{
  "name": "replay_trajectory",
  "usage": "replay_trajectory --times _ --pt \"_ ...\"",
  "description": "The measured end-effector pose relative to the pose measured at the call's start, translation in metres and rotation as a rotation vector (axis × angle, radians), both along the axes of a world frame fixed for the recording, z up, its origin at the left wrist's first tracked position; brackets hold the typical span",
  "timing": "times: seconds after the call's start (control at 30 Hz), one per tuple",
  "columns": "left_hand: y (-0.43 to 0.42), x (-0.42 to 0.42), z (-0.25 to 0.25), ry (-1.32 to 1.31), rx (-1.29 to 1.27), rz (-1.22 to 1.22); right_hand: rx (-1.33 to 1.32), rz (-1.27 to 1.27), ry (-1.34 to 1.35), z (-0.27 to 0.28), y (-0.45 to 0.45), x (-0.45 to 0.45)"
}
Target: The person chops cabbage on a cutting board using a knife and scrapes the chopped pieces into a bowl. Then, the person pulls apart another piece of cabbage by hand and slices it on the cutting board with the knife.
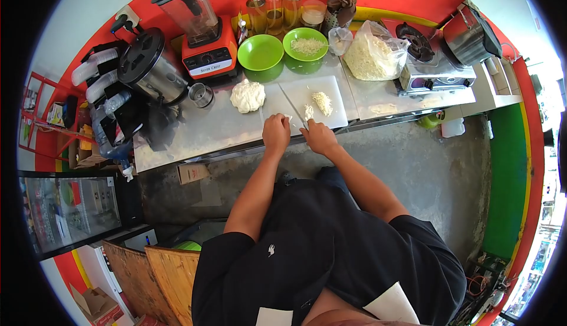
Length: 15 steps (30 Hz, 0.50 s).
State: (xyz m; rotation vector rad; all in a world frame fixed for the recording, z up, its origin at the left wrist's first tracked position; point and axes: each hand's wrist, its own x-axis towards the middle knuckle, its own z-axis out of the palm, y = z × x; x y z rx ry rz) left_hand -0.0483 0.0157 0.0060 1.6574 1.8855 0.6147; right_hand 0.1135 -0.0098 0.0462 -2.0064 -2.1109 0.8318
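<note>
My right hand [319,137] is closed round the handle of a knife [290,101], whose blade points up and left across the white cutting board [331,84]. Beside it, my left hand [276,132] is closed at the board's lower left edge, with a small pale piece at its fingertips. Pale shreds [309,112] lie next to the blade, and a larger shredded pile [322,103] sits to their right. Left of the board rests a white lumpy mass [247,96]. Behind are an empty green bowl [260,53] and a green bowl [305,61] holding pale shreds.
A red blender [209,54], a steel container [155,69] and a metal cup [201,95] stand at the left. Pump bottles [274,13] line the back. To the right are a plastic bag of shreds [375,54], a gas stove [436,78] and a pot [469,35].
</note>
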Motion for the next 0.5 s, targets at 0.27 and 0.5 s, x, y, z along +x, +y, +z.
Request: replay_trajectory --times 0.27,0.5 --pt "-0.007 -0.003 -0.017 0.021 0.442 -0.174 0.032 0.059 -0.065 -0.006 -0.012 -0.018" --pt "-0.002 0.001 -0.028 -0.014 0.606 -0.203 0.050 0.049 -0.151 -0.007 -0.020 -0.019"
